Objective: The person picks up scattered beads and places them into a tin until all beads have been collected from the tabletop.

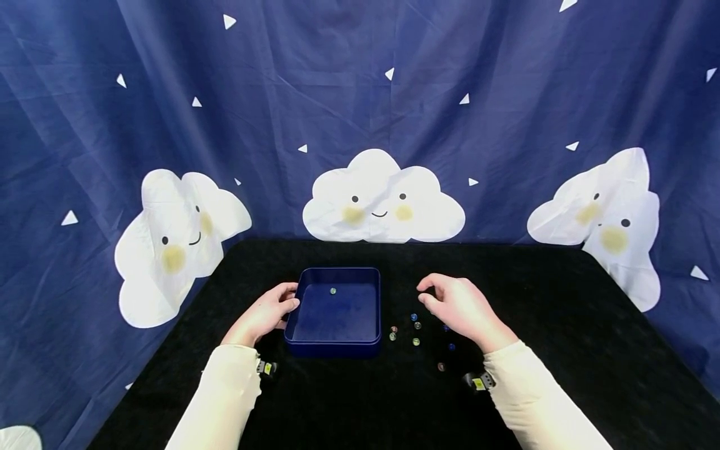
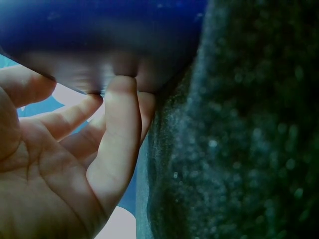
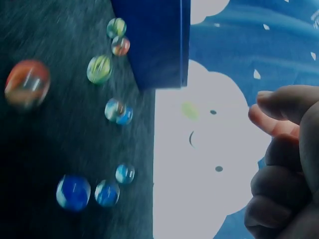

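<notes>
A square blue box [image 1: 337, 312] with an open top stands on the black cloth, one clear glass marble [image 1: 333, 291] on its floor. My left hand [image 1: 274, 310] holds the box at its left wall. In the left wrist view, the fingertips [image 2: 122, 87] press the outer wall, and the thumb reaches over the rim. My right hand [image 1: 458, 306] is raised right of the box, over the loose marbles. Thumb and index finger stand a little apart with nothing seen between them. The other fingers [image 3: 274, 199] are bent inward.
Several glass marbles lie between the box and my right arm: a yellow-green marble [image 3: 99, 69], a dark blue marble [image 3: 73, 192] and an orange marble [image 3: 27, 84] among them. Behind the black-covered table [image 1: 506, 269] hangs a blue curtain [image 1: 281, 62] with white clouds.
</notes>
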The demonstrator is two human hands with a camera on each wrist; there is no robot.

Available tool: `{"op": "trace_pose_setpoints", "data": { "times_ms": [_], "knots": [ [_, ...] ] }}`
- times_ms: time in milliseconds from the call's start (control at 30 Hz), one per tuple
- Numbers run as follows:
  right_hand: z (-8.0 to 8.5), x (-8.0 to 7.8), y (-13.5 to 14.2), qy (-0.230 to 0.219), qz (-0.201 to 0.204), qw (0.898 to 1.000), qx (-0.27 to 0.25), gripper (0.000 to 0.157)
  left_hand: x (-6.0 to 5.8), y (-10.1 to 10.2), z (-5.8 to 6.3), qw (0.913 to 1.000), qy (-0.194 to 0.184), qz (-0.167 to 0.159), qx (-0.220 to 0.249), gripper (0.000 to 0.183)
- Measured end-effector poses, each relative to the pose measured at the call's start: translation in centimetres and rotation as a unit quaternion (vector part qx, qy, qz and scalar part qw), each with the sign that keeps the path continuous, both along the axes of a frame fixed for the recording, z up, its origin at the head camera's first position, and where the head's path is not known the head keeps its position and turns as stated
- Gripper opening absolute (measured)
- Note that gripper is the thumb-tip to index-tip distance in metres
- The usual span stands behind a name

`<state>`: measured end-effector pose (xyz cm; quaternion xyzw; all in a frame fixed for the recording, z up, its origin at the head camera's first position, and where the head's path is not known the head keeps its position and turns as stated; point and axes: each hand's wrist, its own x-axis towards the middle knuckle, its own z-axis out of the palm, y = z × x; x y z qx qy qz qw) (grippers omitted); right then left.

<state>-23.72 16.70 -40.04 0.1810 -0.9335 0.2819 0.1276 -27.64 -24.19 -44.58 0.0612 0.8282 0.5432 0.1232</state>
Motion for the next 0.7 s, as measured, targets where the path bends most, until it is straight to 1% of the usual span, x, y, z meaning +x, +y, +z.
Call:
{"op": "trace_pose_setpoints", "data": {
  "times_ms": [133, 233, 300, 500, 700],
  "knots": [
    [-0.6, 0.2, 2.0, -0.004, -0.012, 1.000, -0.008, 0.009, 0.0, 0.2, -0.3, 1.0000, 0.000, 0.001, 0.001, 0.046],
    [-1.3, 0.1, 3.3, -0.005, -0.023, 1.000, -0.017, 0.009, 0.1, 0.2, -0.2, 1.0000, -0.001, -0.002, 0.002, 0.046],
    [-1.7, 0.0, 3.9, -0.014, -0.023, 0.999, -0.026, 0.008, 0.1, 0.2, -0.1, 1.0000, -0.002, -0.005, 0.005, 0.046],
    [-2.7, -0.6, 4.8, -0.058, -0.001, 0.997, -0.041, 0.011, -0.3, -0.1, -0.1, 0.9999, 0.000, -0.007, 0.008, 0.047],
    [-4.2, -0.8, 5.4, -0.102, 0.015, 0.994, -0.025, 0.011, -0.4, -0.1, -0.5, 1.0000, -0.003, -0.005, 0.002, 0.046]
  ]
}}
